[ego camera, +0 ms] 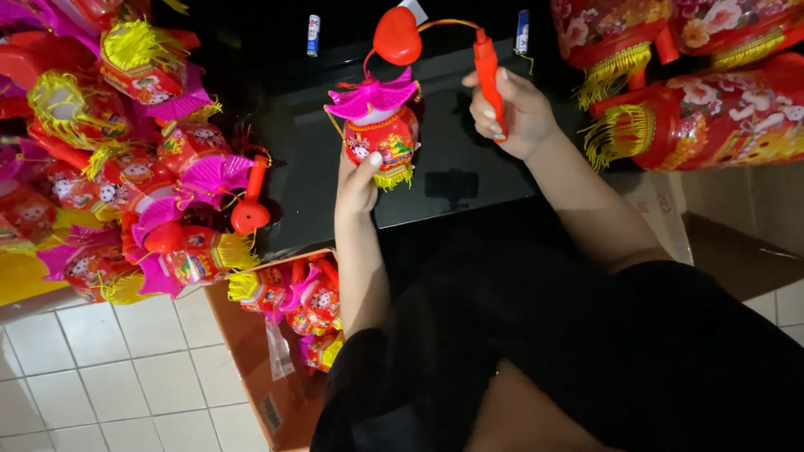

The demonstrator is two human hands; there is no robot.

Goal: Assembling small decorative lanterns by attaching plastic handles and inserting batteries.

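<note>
My left hand grips the bottom of a small red toy lantern with a pink roof and yellow fringe, held upright over a dark table. My right hand is closed around the lantern's red handle stick. A thin wire runs from the stick to a red heart-shaped piece above the lantern's roof.
A heap of similar lanterns lies at the left. A cardboard box on the tiled floor holds more lanterns. Larger red floral lanterns fill the top right. Two batteries lie at the table's far side.
</note>
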